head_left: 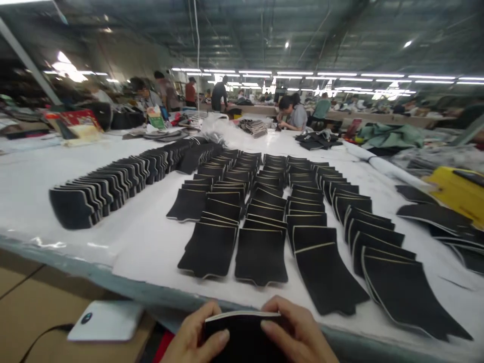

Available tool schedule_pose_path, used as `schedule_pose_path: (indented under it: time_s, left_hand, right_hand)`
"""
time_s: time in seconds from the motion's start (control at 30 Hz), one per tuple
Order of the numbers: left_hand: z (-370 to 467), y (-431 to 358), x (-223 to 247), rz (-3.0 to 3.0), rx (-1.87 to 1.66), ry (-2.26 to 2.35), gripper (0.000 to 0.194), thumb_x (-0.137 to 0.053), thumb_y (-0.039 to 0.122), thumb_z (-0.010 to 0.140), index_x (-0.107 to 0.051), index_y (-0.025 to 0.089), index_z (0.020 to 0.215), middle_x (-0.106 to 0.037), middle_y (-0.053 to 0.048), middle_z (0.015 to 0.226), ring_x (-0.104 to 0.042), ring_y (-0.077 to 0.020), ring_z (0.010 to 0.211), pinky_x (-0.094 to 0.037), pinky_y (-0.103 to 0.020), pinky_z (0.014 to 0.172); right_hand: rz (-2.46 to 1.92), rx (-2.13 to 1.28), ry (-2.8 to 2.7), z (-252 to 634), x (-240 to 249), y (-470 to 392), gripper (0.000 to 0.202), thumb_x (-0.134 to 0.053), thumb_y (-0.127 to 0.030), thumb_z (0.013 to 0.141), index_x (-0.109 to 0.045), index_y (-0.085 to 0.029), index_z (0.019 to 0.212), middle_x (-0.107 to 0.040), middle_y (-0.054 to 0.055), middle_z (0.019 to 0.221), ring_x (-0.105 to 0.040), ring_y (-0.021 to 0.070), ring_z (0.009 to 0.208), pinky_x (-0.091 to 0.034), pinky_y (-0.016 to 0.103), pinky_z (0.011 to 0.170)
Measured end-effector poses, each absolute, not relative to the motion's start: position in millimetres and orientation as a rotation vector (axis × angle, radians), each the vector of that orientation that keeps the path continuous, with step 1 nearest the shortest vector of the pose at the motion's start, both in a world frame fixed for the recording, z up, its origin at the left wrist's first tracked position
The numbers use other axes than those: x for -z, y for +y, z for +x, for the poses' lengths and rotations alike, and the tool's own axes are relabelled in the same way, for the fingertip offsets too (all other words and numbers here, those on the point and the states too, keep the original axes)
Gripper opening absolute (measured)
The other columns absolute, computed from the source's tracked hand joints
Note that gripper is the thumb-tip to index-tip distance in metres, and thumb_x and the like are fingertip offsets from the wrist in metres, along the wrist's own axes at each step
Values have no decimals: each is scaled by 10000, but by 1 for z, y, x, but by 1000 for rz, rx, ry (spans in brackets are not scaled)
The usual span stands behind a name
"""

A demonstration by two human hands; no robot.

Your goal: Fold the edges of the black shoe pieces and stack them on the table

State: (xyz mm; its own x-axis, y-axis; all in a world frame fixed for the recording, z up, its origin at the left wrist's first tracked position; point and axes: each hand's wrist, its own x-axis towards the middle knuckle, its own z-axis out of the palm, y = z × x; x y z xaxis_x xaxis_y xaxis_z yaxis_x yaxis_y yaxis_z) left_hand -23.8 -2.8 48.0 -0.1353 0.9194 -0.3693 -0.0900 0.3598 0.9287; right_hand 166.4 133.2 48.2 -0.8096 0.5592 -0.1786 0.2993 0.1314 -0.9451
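Both of my hands hold a black padded fabric piece (244, 338) with a pale top edge, just in front of the table's near side. My left hand (198, 335) pinches its left corner, thumb on the near face. At the right corner, my right hand (297, 330) grips with the thumb in front and fingers behind. The lower part of the piece runs out of view. Beyond my hands, several overlapping rows of similar black pieces (260, 254) lie fanned across the white tabletop (143, 252). Another long row of black pieces (71, 206) stands on edge at the left.
A yellow case (459, 191) and loose black pieces (434, 214) lie at the right. At lower left a white device (106, 320) with a cable rests on a brown surface. Clear plastic (219, 128) sits at the back. Several people work at far tables.
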Motion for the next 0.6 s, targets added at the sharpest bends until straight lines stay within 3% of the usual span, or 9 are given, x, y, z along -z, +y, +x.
schedule_pose_path:
  time_s: [0.2, 0.4, 0.5, 0.6]
  left_hand:
    - [-10, 16, -51, 1007, -685, 1504, 328, -545, 439, 804, -621, 138, 701, -450, 29, 615, -379, -113, 613, -283, -230, 562]
    - [3, 31, -52, 982, -574, 1387, 181, -554, 267, 685, -643, 126, 614, -415, 48, 515, -327, -84, 516, -234, -225, 494]
    - [9, 36, -53, 878, -568, 1346, 150, -566, 250, 609, -648, 125, 595, -457, 41, 477, -372, -88, 472, -279, -219, 478]
    - [14, 40, -54, 770, -568, 1333, 139, -580, 239, 545, -651, 124, 576, -518, 22, 477, -401, -92, 448, -307, -220, 465]
  right_hand:
    - [-921, -1732, -2299, 204, -36, 118, 187, -569, -356, 882, -635, -188, 831, -587, -17, 751, -515, 144, 700, -376, 245, 637]
    - [-804, -1478, -2505, 219, -40, 114, 80, -540, -237, 925, -617, -218, 914, -619, -13, 856, -577, 152, 805, -426, 251, 741]
    - [-739, -1178, -2605, 223, -46, 109, 185, -542, -157, 905, -595, -242, 1060, -597, 34, 1043, -585, 166, 867, -443, 282, 782]
    - [-658, -886, -2677, 222, -48, 102, 200, -609, -155, 855, -608, -250, 1032, -566, 55, 1093, -570, 189, 866, -435, 313, 751]
